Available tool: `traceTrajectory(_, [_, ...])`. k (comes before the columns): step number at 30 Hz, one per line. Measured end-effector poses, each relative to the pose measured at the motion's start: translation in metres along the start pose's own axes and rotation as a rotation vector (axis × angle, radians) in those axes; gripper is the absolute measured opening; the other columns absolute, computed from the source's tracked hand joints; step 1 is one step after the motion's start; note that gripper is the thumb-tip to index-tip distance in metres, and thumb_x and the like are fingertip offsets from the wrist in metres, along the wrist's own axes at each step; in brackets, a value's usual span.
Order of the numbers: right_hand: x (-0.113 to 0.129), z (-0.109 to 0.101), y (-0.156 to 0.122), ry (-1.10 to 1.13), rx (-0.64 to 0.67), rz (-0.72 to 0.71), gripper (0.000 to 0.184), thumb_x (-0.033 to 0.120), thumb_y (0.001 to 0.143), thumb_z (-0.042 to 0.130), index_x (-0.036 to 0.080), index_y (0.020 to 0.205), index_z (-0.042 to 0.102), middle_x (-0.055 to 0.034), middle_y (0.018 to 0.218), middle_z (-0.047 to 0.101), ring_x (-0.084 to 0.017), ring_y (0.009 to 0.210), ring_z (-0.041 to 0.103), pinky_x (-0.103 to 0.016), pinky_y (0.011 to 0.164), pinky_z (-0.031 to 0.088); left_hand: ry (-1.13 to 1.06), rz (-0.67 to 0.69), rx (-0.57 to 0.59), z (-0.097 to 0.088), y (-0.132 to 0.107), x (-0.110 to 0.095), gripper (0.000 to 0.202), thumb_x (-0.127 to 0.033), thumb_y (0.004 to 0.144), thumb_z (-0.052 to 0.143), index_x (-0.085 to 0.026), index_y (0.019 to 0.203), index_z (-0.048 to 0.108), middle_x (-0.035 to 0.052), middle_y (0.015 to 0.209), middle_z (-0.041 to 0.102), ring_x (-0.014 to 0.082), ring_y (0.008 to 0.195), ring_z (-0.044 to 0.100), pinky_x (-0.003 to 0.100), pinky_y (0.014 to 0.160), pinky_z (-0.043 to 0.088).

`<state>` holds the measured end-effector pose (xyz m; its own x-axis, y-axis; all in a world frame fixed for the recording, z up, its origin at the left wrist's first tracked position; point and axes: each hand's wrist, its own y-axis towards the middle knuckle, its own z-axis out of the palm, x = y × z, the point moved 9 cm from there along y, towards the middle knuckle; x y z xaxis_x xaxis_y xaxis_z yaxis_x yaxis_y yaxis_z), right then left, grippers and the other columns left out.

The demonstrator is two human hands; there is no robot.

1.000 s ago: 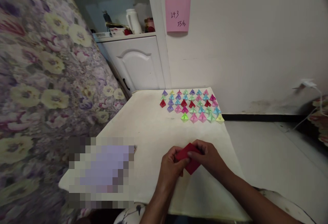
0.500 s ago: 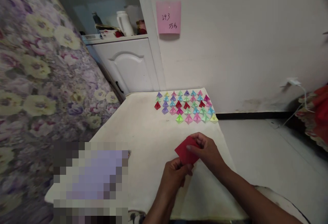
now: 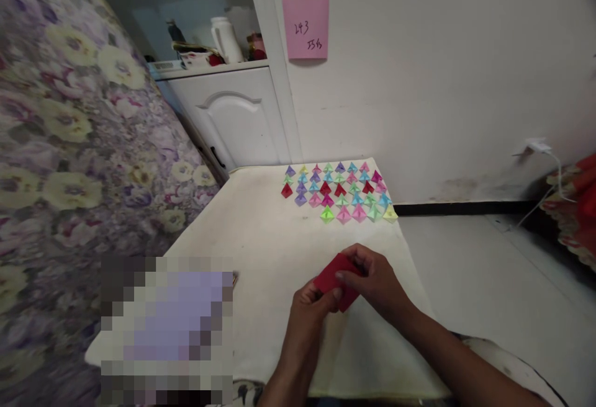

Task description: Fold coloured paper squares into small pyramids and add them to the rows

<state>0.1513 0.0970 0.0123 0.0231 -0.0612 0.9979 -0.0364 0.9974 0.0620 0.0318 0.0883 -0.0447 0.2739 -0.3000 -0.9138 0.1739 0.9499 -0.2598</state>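
Both my hands pinch one folded sheet of red paper (image 3: pixel 331 275) just above the near part of a cream table (image 3: pixel 261 233). My left hand (image 3: pixel 311 311) grips its lower left edge with thumb and fingers closed. My right hand (image 3: pixel 378 279) holds the right side, fingers curled over the top. Rows of small folded paper pyramids (image 3: pixel 339 193) in purple, pink, red, green and blue stand at the table's far right corner.
A blurred-out patch (image 3: pixel 167 326) covers the table's near left corner. A floral bedcover (image 3: pixel 69 146) rises at the left. A white cabinet (image 3: pixel 233 118) with a white jug (image 3: pixel 226 40) stands behind. A pink note (image 3: pixel 306 27) is stuck on the wall. Bare floor (image 3: pixel 484 270) lies right.
My left hand has come back up to the red paper and pinches its lower edge again; the paper sits a little lower and flatter than half a second ago.
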Motion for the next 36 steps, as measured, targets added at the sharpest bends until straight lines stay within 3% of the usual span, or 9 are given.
traceTrajectory(3, [0.002,0.000,-0.001,-0.023,-0.007,-0.006,0.014,0.013,0.069,0.060,0.019,0.081,0.058,0.0008,0.074,0.064,-0.015,0.071,0.059,-0.026,0.064,0.047,-0.020,-0.038,0.008,0.004,-0.002,0.004,0.033,-0.033,0.058,0.074,-0.011,0.083,0.070,0.0031,0.062,0.062,0.0119,0.056,0.049,0.022,0.053,0.033])
traceTrajectory(8, [0.004,-0.001,-0.002,-0.003,-0.022,-0.013,0.018,0.012,0.068,0.060,0.020,0.085,0.058,0.0008,0.077,0.065,-0.015,0.072,0.059,-0.026,0.066,0.047,0.123,0.048,-0.021,0.001,-0.005,-0.011,0.020,-0.026,0.060,0.074,-0.012,0.072,0.069,-0.0010,0.052,0.057,0.0089,0.050,0.042,0.020,0.049,0.031])
traceTrajectory(17, [0.011,-0.008,-0.003,-0.032,-0.069,-0.039,0.033,0.013,0.068,0.062,0.023,0.099,0.057,0.0003,0.086,0.062,-0.014,0.073,0.058,-0.027,0.066,0.047,0.101,0.053,-0.012,0.005,-0.008,-0.013,0.018,-0.029,0.063,0.071,-0.012,0.065,0.065,-0.0024,0.048,0.053,0.0085,0.046,0.040,0.020,0.044,0.029])
traceTrajectory(28, [0.026,-0.011,-0.003,-0.087,-0.081,-0.177,0.024,0.013,0.069,0.060,0.024,0.091,0.061,-0.0008,0.105,0.054,-0.011,0.073,0.054,-0.026,0.067,0.048,0.154,0.036,-0.036,-0.004,-0.004,-0.009,0.031,-0.041,0.059,0.072,-0.012,0.063,0.063,-0.0012,0.043,0.054,0.0093,0.042,0.042,0.021,0.041,0.030])
traceTrajectory(36, [0.026,-0.011,-0.001,-0.111,-0.058,-0.170,0.023,0.016,0.070,0.061,0.025,0.091,0.063,-0.0032,0.113,0.050,-0.014,0.083,0.055,-0.029,0.071,0.051,0.188,0.018,-0.036,-0.006,-0.003,-0.008,0.031,-0.042,0.058,0.072,-0.012,0.063,0.064,-0.0016,0.043,0.053,0.0090,0.041,0.042,0.021,0.041,0.029])
